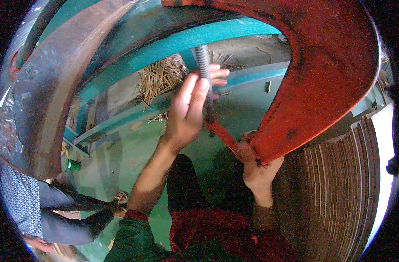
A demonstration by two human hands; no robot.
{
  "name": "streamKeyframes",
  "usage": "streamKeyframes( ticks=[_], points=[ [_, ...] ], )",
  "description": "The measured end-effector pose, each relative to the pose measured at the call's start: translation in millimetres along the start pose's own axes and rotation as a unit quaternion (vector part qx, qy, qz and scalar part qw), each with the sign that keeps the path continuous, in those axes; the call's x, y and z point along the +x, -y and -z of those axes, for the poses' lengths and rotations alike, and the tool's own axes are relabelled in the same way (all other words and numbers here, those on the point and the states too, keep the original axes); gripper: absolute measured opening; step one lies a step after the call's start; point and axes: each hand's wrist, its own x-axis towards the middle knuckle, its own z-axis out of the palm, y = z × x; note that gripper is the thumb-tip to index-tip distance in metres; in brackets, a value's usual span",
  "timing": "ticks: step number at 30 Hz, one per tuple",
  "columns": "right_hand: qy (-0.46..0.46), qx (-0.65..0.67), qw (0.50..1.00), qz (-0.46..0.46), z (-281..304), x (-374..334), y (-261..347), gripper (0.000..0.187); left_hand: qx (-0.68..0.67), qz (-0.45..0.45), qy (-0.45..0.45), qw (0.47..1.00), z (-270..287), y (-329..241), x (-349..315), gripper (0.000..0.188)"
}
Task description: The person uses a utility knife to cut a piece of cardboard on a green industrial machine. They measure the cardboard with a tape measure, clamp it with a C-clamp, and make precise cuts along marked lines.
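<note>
A grey threaded rod (pixel 202 61) runs down from beneath a teal beam (pixel 182 40). My left hand (pixel 188 107) has it between the thumb, laid along its front, and the fingers, which pass behind and stick out loosely beyond it. A narrow red bar (pixel 225 140) meets the rod's dark lower end and slants down toward my right hand (pixel 259 168). That hand is closed around the lower tip of a large red C-shaped clamp frame (pixel 321 83), which curves up and over on the right. Part of the right fingers is hidden by the frame.
A tall stack of thin brown sheets (pixel 334 192) stands close on my right. Wood scraps (pixel 162 78) lie behind the teal framework. A curved rusty metal plate (pixel 55 87) rises at left. Another person's legs (pixel 73 212) are at lower left, near a green container (pixel 73 164).
</note>
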Motion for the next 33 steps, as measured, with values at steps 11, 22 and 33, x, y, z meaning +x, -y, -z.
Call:
streamKeyframes(
  ticks=[11,22,33],
  points=[
    [-0.008,0.066,0.998,-0.008,-5,2,-16,0.008,0.002,-0.003,-0.047,0.999,10,4,3,0.044],
    [0.010,0.016,1.000,0.022,-5,1,-9,0.009,0.217,-0.061,-0.074,0.972,19,-1,-6,0.038],
    [0.013,0.111,0.993,-0.034,-13,-6,-3,0.009,0.248,-0.101,0.012,0.963,28,-1,-7,0.040]
  ],
)
